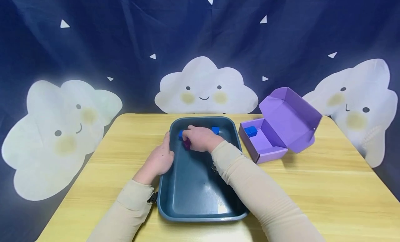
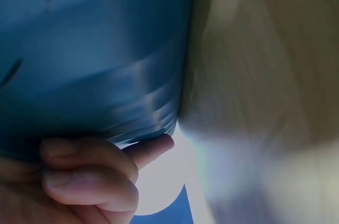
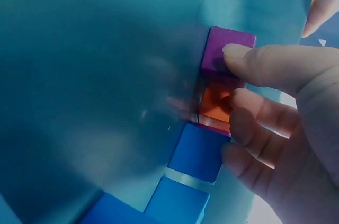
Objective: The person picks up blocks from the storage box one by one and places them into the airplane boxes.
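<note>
My right hand point(image 1: 203, 138) reaches into the far left part of a dark blue-green plastic tray point(image 1: 193, 197). It pinches a purple cube point(image 3: 214, 54), the thumb lying on one face; the index finger is hidden. An orange cube point(image 3: 213, 103) shows right beside the other fingertips, with blue cubes point(image 3: 196, 152) lined up below it in the right wrist view. At the tray's left side, my left hand point(image 1: 160, 158) holds the rim, index finger stretched along it and other fingers curled against the outer wall, as the left wrist view shows.
To the tray's right stands an open purple cardboard box point(image 1: 265, 155) with its lid tipped right and blue cubes point(image 1: 250, 131) in its far left corner. Another blue cube point(image 1: 215, 130) lies near the tray's far wall. A cloud-patterned curtain point(image 1: 206, 33) hangs behind the wooden table point(image 1: 337, 193).
</note>
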### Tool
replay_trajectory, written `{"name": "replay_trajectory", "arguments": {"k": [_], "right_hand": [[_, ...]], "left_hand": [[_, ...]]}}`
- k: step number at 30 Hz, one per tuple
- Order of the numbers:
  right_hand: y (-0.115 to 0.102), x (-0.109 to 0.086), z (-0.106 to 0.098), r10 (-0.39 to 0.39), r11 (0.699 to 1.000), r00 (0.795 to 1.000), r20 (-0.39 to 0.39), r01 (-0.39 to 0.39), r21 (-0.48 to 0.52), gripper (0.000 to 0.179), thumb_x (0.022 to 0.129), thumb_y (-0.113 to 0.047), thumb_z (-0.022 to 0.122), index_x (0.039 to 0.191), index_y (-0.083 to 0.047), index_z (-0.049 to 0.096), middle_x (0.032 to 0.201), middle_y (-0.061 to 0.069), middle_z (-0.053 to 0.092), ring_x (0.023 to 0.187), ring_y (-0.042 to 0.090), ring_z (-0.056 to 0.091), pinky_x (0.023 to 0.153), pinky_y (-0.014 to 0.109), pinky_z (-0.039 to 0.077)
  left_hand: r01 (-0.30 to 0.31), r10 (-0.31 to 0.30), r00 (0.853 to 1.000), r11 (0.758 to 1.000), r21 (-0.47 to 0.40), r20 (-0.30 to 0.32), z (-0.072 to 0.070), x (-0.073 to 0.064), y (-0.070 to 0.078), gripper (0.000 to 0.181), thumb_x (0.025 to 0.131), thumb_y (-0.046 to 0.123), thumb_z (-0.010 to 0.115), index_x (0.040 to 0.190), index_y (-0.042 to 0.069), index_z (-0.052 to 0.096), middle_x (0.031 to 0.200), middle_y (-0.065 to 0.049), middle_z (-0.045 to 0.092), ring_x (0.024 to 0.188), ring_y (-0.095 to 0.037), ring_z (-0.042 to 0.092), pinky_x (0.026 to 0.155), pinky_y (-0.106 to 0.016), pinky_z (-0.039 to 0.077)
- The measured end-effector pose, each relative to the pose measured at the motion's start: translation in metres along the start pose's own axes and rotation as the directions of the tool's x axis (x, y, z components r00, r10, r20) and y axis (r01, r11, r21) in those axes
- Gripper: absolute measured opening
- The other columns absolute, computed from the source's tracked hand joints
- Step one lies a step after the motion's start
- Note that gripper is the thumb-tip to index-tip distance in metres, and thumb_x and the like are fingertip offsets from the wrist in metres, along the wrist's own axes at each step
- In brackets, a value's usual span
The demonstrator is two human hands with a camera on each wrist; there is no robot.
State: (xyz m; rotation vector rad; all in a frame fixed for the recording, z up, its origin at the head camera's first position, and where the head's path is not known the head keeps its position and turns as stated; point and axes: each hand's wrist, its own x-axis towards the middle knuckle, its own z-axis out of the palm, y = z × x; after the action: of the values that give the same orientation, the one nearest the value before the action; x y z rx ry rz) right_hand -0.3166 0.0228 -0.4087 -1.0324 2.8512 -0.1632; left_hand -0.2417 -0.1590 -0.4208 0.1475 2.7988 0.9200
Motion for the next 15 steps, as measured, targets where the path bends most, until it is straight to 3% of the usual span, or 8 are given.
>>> {"name": "replay_trajectory", "arguments": {"k": [7,15], "right_hand": [[0.0005,0.0025,0.0012,-0.008,1.0,1.0,0.011,0.008,-0.004,0.02,0.091,-0.024,0.076,0.106,-0.021,0.064,0.097,-0.005,0.058,0.088,0.014,0.056,0.086,0.03,0.051],[0.0012,-0.0001,-0.0042,-0.031,0.999,0.999,0.012,0.031,-0.009,0.028,0.092,-0.025,0.075,0.12,-0.022,0.07,0.106,-0.004,0.062,0.096,0.013,0.059,0.094,0.033,0.051]], "left_hand": [[0.013,-0.013,1.0,1.0,-0.004,0.008,-0.0015,-0.0004,0.0008,0.074,0.104,0.014,0.039,0.162,0.007,-0.007,0.069,-0.012,0.052,0.056,-0.023,0.059,0.053,-0.036,0.048],[0.017,-0.017,1.0,1.0,0.012,0.003,-0.0009,0.0006,0.0009,0.075,0.104,0.014,0.04,0.162,0.007,-0.007,0.068,-0.012,0.053,0.055,-0.023,0.058,0.053,-0.036,0.048]]}}
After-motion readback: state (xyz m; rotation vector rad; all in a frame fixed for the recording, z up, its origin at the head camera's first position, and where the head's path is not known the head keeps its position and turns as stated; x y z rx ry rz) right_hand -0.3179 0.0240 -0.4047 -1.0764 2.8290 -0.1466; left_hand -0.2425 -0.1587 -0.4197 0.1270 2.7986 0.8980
